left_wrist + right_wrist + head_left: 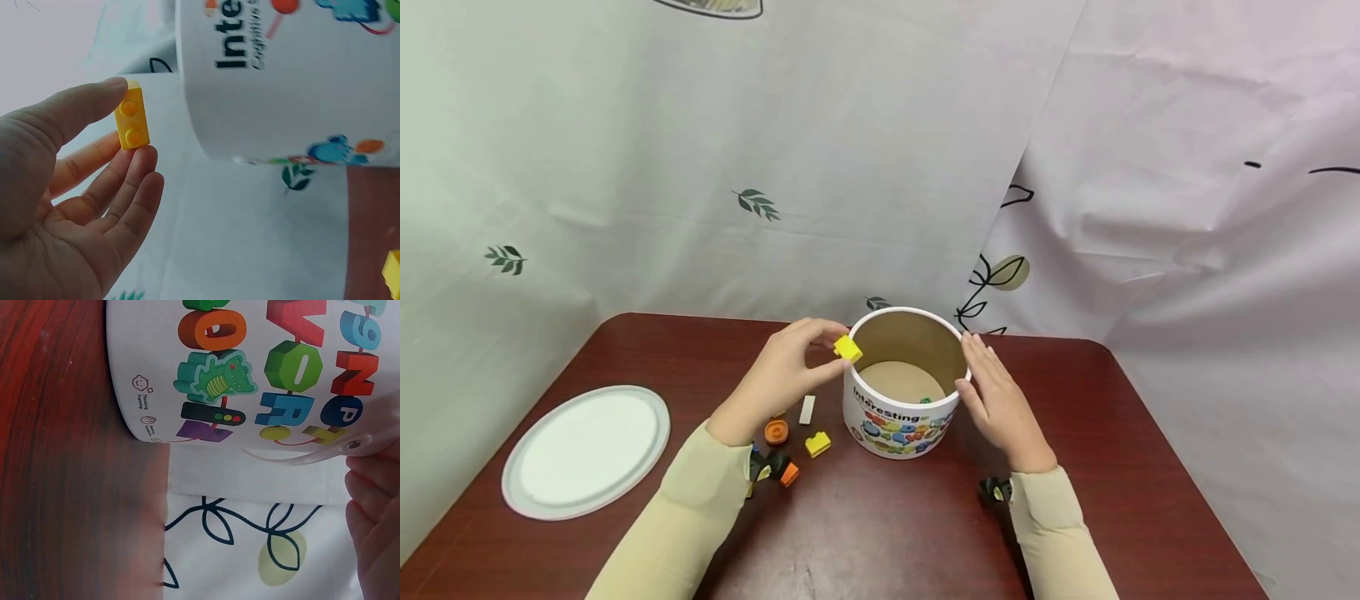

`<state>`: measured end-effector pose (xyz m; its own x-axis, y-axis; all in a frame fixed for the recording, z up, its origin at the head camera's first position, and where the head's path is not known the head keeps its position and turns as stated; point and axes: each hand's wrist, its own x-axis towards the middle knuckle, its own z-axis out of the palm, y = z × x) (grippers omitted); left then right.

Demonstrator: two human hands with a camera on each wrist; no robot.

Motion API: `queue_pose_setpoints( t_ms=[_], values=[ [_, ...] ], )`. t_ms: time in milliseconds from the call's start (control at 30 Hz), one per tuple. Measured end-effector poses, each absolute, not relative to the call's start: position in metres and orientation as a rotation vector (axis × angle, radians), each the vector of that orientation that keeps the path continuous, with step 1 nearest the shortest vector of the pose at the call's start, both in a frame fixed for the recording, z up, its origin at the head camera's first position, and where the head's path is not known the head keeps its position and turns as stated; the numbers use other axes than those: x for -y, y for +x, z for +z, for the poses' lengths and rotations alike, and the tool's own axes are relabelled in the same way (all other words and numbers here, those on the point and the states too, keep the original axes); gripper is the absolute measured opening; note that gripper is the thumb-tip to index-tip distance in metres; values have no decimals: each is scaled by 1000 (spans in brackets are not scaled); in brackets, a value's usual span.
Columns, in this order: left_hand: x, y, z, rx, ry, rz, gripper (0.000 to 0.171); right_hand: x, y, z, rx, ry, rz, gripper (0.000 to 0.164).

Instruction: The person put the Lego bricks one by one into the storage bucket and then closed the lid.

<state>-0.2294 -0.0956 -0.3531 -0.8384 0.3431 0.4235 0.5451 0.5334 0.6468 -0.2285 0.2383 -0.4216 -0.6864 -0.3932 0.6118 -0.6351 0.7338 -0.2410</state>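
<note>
My left hand (pixel 792 362) pinches a yellow toy brick (pixel 848 348) between thumb and fingers, just above the left rim of a white printed bucket (pixel 895 429). In the left wrist view, two round studs show on the brick (pixel 132 117), with the bucket wall beside it. My right hand (pixel 1000 404) rests on the bucket's right rim, fingers straight. The right wrist view has those fingers (pixel 369 494) at the rim, near the clear handle (pixel 300 459). A small green piece (pixel 926 400) lies inside the bucket.
Left of the bucket lie another yellow brick (pixel 817 444), a white strip (pixel 807 410), a round orange piece (pixel 777 432) and an orange block (pixel 789 474). A white round lid (pixel 587 450) lies at the table's left. Behind the table (pixel 880 533) hangs a printed cloth (pixel 850 167).
</note>
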Motion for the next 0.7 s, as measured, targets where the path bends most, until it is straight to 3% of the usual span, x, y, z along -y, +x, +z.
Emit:
queue_pose_setpoints(
  t_ms=[700],
  values=[
    [36, -267, -342, 2665, -920, -1117, 39, -239, -228, -422, 2408, 765, 638, 59]
  ],
)
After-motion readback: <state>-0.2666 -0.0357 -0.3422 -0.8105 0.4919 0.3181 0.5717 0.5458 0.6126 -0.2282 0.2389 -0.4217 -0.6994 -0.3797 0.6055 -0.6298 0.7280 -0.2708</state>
